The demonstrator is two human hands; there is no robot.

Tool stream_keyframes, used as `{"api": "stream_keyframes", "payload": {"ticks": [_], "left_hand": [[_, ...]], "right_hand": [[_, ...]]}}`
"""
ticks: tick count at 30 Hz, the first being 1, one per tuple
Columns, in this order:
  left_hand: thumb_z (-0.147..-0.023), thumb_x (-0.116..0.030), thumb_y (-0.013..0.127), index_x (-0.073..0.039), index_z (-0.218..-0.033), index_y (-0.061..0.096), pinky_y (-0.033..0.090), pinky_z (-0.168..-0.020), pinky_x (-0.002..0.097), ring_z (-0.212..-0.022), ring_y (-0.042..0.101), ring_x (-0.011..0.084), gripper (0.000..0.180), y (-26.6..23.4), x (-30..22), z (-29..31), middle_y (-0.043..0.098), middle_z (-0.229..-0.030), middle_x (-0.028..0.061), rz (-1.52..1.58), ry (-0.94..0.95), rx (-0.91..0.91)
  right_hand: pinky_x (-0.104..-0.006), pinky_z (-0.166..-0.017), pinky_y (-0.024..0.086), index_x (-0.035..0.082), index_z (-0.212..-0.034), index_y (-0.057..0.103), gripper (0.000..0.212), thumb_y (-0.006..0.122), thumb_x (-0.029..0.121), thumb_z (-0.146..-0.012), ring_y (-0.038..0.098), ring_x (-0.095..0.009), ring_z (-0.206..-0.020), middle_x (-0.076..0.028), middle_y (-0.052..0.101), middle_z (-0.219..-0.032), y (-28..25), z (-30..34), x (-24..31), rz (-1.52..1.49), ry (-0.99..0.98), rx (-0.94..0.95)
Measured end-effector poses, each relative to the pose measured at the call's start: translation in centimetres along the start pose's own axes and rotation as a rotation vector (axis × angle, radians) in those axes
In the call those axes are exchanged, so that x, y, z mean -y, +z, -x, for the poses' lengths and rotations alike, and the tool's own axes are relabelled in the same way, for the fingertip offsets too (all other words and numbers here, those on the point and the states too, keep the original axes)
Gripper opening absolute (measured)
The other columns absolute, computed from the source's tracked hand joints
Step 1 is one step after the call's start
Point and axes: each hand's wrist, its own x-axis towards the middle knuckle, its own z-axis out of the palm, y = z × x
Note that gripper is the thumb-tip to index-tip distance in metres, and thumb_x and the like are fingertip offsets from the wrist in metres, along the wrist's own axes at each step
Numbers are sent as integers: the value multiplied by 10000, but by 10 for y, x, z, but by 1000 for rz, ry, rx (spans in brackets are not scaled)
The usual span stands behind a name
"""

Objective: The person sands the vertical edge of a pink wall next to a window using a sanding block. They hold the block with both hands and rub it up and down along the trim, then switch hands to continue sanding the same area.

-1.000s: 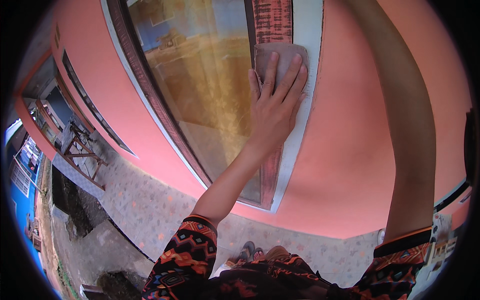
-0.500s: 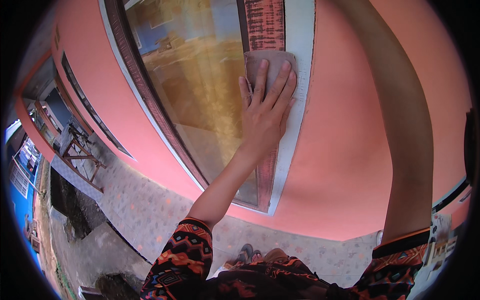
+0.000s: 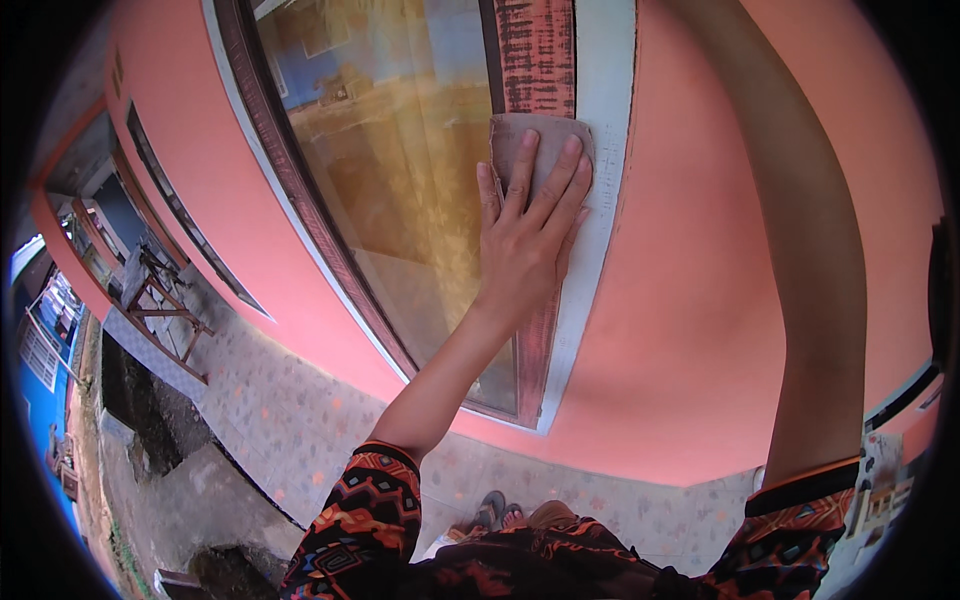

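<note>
A brownish-grey sheet of sandpaper (image 3: 550, 152) lies against the wooden window frame (image 3: 538, 62), spanning its reddish, dark-streaked upright. My left hand (image 3: 530, 225) presses that sheet with fingers spread along it, palm toward the frame. The little finger sits at the sheet's left edge, beside the glass. My right arm (image 3: 800, 220) reaches up along the right side, past the upper edge of the view, so the right hand is out of sight.
Left of my hand is the window pane (image 3: 400, 180), with yellow behind it and reflections on it. A pale border (image 3: 603, 110) separates the frame from the pink wall (image 3: 680, 300). Tiled floor (image 3: 300, 400) runs below, and a wooden trestle (image 3: 165, 305) stands far left.
My left hand and the sandpaper have slid slightly down the frame. The view has shifted a little, and the right arm looks about the same.
</note>
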Motion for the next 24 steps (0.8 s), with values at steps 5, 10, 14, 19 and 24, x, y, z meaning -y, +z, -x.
{"api": "stream_keyframes", "payload": {"ticks": [5,10,14,19,24], "left_hand": [[-1009,-189,605,-156,-1496,552,82,-1231,657,-1544,296,362,491,5,-12,-32,434,-1624,-8,67,39,-59],[-1008,-196,611,-156,-1496,552,84,-1233,653,-1545,291,363,493,8,-6,-8,436,-1622,-8,64,11,-29],[-1013,-199,605,-153,-1494,553,78,-1229,664,-1550,278,364,487,6,-11,-17,428,-1627,-7,72,23,-34],[-1015,-199,602,-149,-1483,566,67,-1226,671,-1546,286,367,472,6,-17,-41,420,-1633,2,122,36,-78],[-1015,-195,605,-137,-1480,567,62,-1228,667,-1539,300,368,470,9,-4,-2,433,-1623,14,76,1,-35]], "right_hand": [[-412,-663,576,93,-877,752,176,705,176,-729,705,-264,-710,-127,733,-786,24,-3,-24,81,-255,-338],[-397,-640,576,111,-895,758,188,718,197,-732,703,-247,-703,-116,735,-782,19,-2,-18,97,-202,-281],[-352,-553,545,117,-875,753,144,701,171,-752,661,-200,-632,-79,717,-744,13,2,-15,118,-168,-209],[-308,-485,492,112,-850,746,114,669,135,-770,602,-165,-562,-47,675,-690,19,-3,-20,111,-253,-249],[-336,-542,528,114,-816,736,119,686,171,-724,640,-200,-596,-66,688,-705,9,-3,-16,-6,-97,-5]]}}
